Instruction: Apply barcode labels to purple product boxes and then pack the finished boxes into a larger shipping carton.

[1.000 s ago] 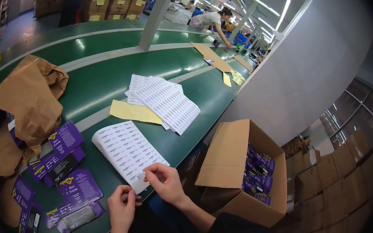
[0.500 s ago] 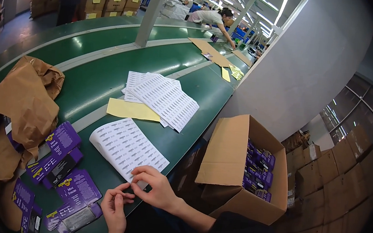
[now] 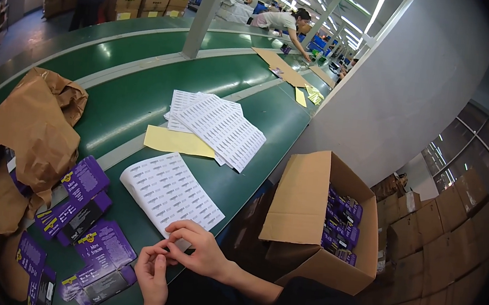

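My left hand (image 3: 152, 269) and my right hand (image 3: 197, 251) meet at the near edge of a sheet of printed labels (image 3: 172, 192). Thumb and fingertips of the right hand are pinched together. The left fingers curl in against them. Whatever sits between the fingertips, if anything, is too small to make out. The white label sheet lies on the green table, its left side curling up. Left of my hands are flattened purple printed cartons (image 3: 104, 248), in loose overlapping piles.
More label sheets (image 3: 218, 123) and a yellow paper strip (image 3: 179, 142) lie farther back. Crumpled brown paper (image 3: 44, 131) covers the left side. An open cardboard box (image 3: 295, 208) at the right holds purple boxes (image 3: 341, 228). A post (image 3: 205, 17) rises mid-table; a person (image 3: 282, 21) reaches across the far end.
The left fingers have closed in toward the right fingertips. Both hands stay by the label sheet's near edge. The whole view has shifted slightly.
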A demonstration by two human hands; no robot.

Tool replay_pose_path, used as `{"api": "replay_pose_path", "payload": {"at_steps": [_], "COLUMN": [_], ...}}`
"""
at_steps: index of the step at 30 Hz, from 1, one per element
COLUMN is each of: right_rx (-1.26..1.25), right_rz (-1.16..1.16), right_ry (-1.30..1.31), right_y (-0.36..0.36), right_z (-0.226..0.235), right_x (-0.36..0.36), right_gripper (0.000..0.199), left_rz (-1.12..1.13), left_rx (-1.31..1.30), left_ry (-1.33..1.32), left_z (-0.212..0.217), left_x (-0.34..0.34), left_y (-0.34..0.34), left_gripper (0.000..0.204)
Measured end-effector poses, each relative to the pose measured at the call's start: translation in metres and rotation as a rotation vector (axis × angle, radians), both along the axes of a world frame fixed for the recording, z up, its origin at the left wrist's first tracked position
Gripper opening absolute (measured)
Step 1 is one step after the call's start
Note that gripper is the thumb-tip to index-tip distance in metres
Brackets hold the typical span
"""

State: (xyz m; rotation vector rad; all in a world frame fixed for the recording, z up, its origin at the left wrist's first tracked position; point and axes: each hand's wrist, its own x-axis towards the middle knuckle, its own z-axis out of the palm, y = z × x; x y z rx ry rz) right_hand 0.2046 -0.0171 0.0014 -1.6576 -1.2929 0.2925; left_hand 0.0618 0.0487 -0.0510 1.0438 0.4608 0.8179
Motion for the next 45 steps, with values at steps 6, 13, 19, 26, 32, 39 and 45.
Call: {"api": "replay_pose_path", "payload": {"at_steps": [6, 13, 19, 26, 32, 39, 45], "right_rx": [0.077, 0.199, 0.006, 0.019, 0.011, 0.019, 0.024], "right_rz": [0.050, -0.081, -0.170, -0.113, -0.097, -0.086, -0.084], "right_ry": [0.064, 0.239, 0.321, 0.145, 0.092, 0.071, 0.048], "right_y": [0.001, 0.005, 0.023, 0.024, 0.023, 0.026, 0.022], "right_z": [0.002, -0.003, -0.037, -0.040, -0.041, -0.037, -0.040], "right_x": [-0.002, 0.003, 0.016, 0.014, 0.013, 0.011, 0.013], "right_gripper": [0.015, 0.023, 0.021, 0.015, 0.016, 0.014, 0.014], "left_rz": [-0.048, 0.150, 0.083, 0.061, 0.051, 0.051, 0.010], "left_rx": [-0.135, -0.349, -0.292, -0.105, -0.085, -0.090, -0.073], "left_ry": [-0.069, -0.323, -0.245, -0.064, -0.045, -0.038, -0.029], "left_z": [0.000, 0.005, -0.001, 0.005, 0.006, 0.004, 0.000], "left_x": [-0.002, -0.005, -0.003, -0.001, 0.000, -0.001, -0.001], "left_y": [0.002, 0.005, 0.003, 0.000, -0.003, -0.004, -0.007], "left_gripper": [0.012, 0.012, 0.016, 0.018, 0.023, 0.026, 0.026]}}
